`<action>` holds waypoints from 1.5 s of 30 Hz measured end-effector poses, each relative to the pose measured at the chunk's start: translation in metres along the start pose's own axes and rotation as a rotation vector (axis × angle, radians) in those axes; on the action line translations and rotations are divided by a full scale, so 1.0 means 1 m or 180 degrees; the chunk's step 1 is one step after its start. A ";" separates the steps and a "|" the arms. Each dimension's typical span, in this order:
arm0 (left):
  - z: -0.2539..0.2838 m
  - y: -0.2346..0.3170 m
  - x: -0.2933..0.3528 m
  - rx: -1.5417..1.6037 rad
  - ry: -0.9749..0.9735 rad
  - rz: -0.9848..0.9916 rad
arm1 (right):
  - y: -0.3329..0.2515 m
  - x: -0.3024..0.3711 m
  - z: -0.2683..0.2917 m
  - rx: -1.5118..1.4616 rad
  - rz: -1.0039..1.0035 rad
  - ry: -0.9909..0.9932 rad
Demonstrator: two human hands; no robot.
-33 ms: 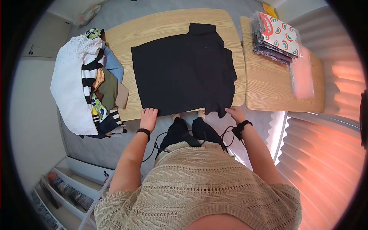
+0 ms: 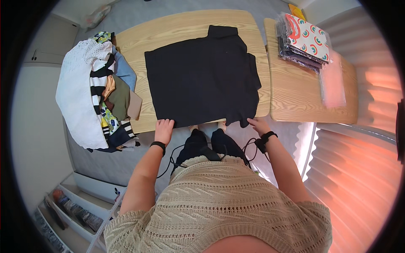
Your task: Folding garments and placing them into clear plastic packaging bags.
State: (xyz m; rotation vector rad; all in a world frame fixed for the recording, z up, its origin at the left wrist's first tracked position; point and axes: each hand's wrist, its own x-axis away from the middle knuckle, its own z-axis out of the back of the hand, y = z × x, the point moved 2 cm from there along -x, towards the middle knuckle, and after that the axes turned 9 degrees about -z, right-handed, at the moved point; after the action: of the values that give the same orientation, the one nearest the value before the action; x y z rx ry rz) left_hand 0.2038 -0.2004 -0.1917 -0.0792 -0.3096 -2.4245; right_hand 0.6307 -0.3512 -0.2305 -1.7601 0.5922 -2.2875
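A black short-sleeved top (image 2: pixel 198 80) is spread sideways across the wooden table (image 2: pixel 177 29). Its hem faces left, its neck end faces right, and one sleeve points away from me. My left hand (image 2: pixel 164 130) is closed on the near corner of the hem, fingers on top of the cloth at the table's front edge. With finger and thumb, my right hand (image 2: pixel 258 125) pinches the end of the near sleeve, which hangs a little past the edge with slight folds.
Heaped clothes (image 2: pixel 78 92), white, striped, olive and floral, overhang the table's left end. On a second wooden table (image 2: pixel 295 97) at right lie a stack of bagged folded garments (image 2: pixel 306 40) and clear plastic bags (image 2: pixel 333 84). Black cables (image 2: pixel 249 147) hang by my legs. Open drawers (image 2: pixel 80 206) stand lower left.
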 end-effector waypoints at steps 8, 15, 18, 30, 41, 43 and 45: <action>0.015 -0.013 0.013 0.0636 0.0013 -0.0121 | -0.026 0.035 0.005 -0.0530 0.0125 -0.0672; 0.041 -0.019 0.024 0.1665 0.0408 -0.0169 | -0.066 0.077 0.002 -0.1385 0.0288 -0.0786; 0.045 -0.032 0.007 0.2279 0.0637 0.0396 | -0.095 0.067 0.000 -0.1507 0.0381 -0.0712; 0.063 -0.066 -0.052 0.1285 0.1488 0.1485 | -0.155 -0.016 0.037 0.0080 0.0996 0.0182; -0.006 -0.037 -0.027 0.0804 0.0426 0.1776 | -0.125 -0.030 0.037 0.2005 0.2798 0.1162; -0.008 -0.035 -0.026 0.0719 0.0362 0.1784 | -0.118 -0.043 0.046 0.1340 0.2750 0.0811; -0.005 -0.035 -0.030 0.0585 0.0147 0.1836 | -0.109 -0.058 0.059 0.1237 0.2736 0.0587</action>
State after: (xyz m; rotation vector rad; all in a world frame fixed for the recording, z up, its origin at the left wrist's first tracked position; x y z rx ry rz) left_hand 0.2043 -0.1576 -0.2080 -0.0251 -0.4217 -1.8171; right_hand 0.7122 -0.2417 -0.2229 -0.8654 0.6953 -1.7783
